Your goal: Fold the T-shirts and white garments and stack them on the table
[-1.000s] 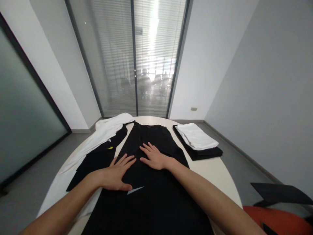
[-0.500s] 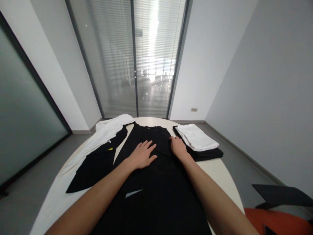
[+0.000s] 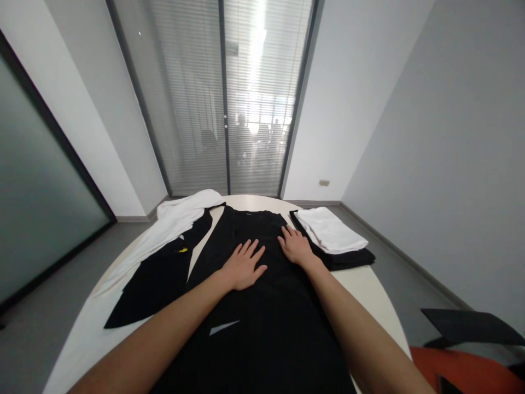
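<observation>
A black garment [image 3: 262,312] with a small grey mark lies spread down the middle of the table. On its upper part my left hand [image 3: 243,265] rests flat, fingers spread, holding nothing. My right hand [image 3: 294,244] lies palm down near the garment's upper right edge, its fingers stretched out and holding nothing. To the left are a black garment with a yellow mark [image 3: 158,282] and a white garment [image 3: 180,216], both loosely laid. Beside my right hand sits a folded white cloth [image 3: 330,231] on folded black cloth [image 3: 355,258].
The pale rounded table [image 3: 375,301] carries all the clothes. An orange chair seat [image 3: 463,369] with a black armrest [image 3: 471,325] stands at the lower right. Beyond the table are a glass partition with blinds [image 3: 192,109] and a wall [image 3: 443,153].
My right hand's fingers have straightened from a curled pose at the garment's edge and now lie on it. My left hand has shifted slightly toward me. The fabric between the hands looks flatter.
</observation>
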